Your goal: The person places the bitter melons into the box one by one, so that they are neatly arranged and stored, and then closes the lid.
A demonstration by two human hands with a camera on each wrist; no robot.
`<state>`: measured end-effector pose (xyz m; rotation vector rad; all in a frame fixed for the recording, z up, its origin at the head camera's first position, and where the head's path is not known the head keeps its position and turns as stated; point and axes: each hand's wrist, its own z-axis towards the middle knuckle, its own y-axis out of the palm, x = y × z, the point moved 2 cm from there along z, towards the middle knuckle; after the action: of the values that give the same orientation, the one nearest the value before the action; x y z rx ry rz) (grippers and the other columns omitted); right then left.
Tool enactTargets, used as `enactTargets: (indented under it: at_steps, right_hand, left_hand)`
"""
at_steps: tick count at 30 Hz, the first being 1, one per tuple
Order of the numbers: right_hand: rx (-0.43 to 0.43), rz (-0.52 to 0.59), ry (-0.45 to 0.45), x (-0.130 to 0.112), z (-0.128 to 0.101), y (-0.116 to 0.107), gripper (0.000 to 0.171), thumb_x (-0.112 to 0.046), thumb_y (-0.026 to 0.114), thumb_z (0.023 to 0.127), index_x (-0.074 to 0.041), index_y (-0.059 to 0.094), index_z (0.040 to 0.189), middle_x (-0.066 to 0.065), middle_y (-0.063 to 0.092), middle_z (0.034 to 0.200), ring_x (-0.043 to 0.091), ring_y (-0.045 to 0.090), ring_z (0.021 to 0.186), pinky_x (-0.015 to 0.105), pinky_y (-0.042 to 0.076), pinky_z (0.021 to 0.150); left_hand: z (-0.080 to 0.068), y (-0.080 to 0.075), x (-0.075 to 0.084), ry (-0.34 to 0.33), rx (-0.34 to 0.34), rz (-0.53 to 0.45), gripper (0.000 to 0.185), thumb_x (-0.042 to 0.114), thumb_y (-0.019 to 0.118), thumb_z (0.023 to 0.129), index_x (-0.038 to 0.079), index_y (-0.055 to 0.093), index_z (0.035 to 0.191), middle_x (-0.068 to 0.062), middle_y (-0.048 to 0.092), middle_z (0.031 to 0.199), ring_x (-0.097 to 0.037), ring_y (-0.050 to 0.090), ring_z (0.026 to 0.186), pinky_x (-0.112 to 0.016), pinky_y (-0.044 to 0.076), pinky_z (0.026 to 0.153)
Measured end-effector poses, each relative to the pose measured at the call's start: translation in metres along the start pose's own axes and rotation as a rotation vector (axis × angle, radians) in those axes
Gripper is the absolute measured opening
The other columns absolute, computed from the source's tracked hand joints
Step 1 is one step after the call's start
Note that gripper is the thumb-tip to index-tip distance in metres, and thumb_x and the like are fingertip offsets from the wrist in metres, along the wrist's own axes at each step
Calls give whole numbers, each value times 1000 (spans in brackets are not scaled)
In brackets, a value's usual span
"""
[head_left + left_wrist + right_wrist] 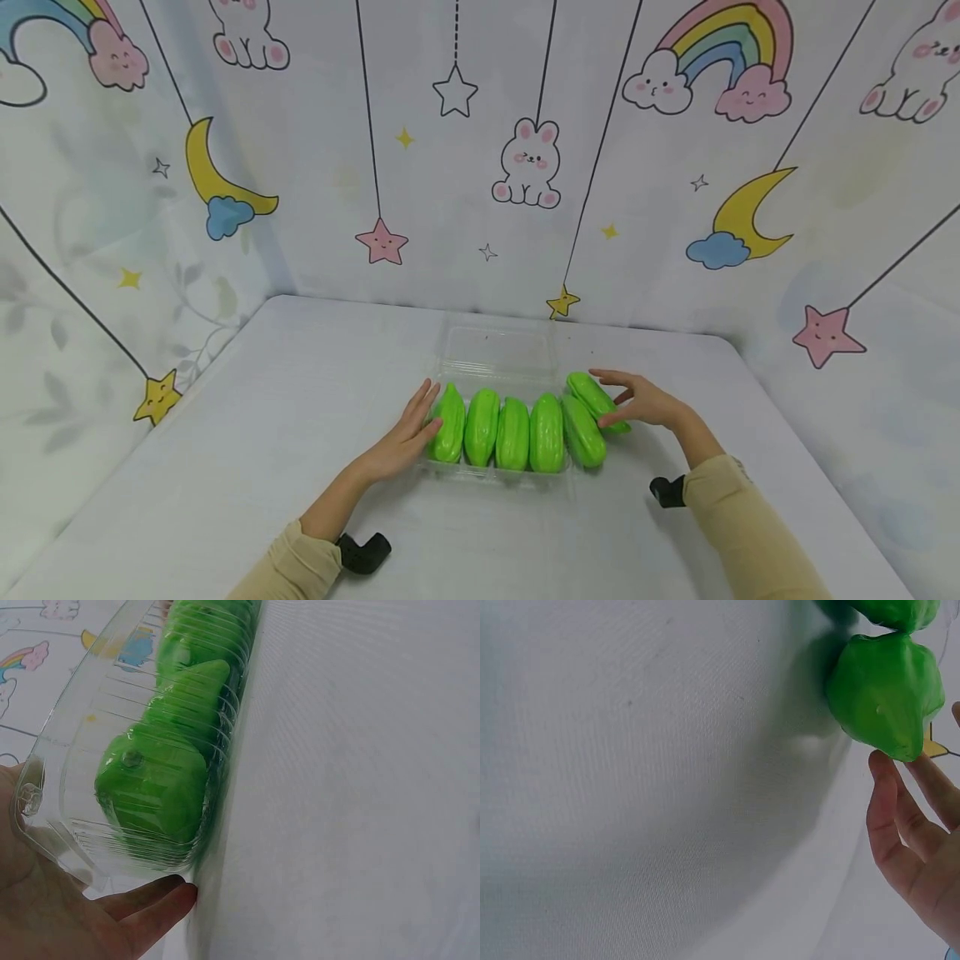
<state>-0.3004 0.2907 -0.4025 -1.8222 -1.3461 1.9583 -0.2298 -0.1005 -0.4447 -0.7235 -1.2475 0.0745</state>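
Observation:
Several bright green, long, ridged fruit-like pieces (513,433) stand side by side in a clear plastic clamshell box (491,472). At the right end, one piece (582,431) leans outward and another (588,390) lies slanted beside it. My left hand (401,437) rests along the box's left end with fingers extended; the left wrist view shows the box wall (82,840) against the palm. My right hand (641,402) is spread about the outermost piece, thumb near its side. In the right wrist view, fingertips (881,761) reach the lobed end of that piece (885,694).
The box's transparent lid (495,350) lies folded back behind the fruit. A white cloth (300,383) covers the table, and patterned fabric walls (465,183) rise at the back and sides. Black straps (365,553) sit at the wrists.

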Motion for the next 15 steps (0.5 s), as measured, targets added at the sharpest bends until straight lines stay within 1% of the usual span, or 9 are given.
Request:
enactTargets:
  at_steps: [4,9,12,15]
  right_hand:
    - [-41,76,68,7,2,0,91,-19,78,73,-6,24,145,33,25,140,47,44,112,49,46,83]
    - [-83,191,171,12,1,-1,95,-15,78,74,-14,17,148,34,19,142,50,35,119,48,45,84]
    - [-95,215,196,14,1,0,96,-15,77,74,-17,15,148,34,17,142,51,31,122,48,46,84]
    - [-99,231,201,16,2,1,98,-14,77,74,-18,13,148,35,15,142,53,27,123,48,45,85]
  left_hand:
    - [0,0,0,-5,-1,-4,58,29,32,101,9,3,148,-13,-9,152,-31,-6,137,-59,9,104]
    - [0,1,-2,-8,-2,-2,58,29,31,101,9,3,148,-12,-9,152,-31,-5,137,-58,9,104]
    - [0,1,-1,-7,1,1,58,29,31,101,10,3,148,-13,-8,152,-31,-5,137,-58,9,104]
    - [-1,0,1,-5,2,1,58,29,31,101,11,3,148,-13,-8,152,-31,-5,137,-58,9,104]
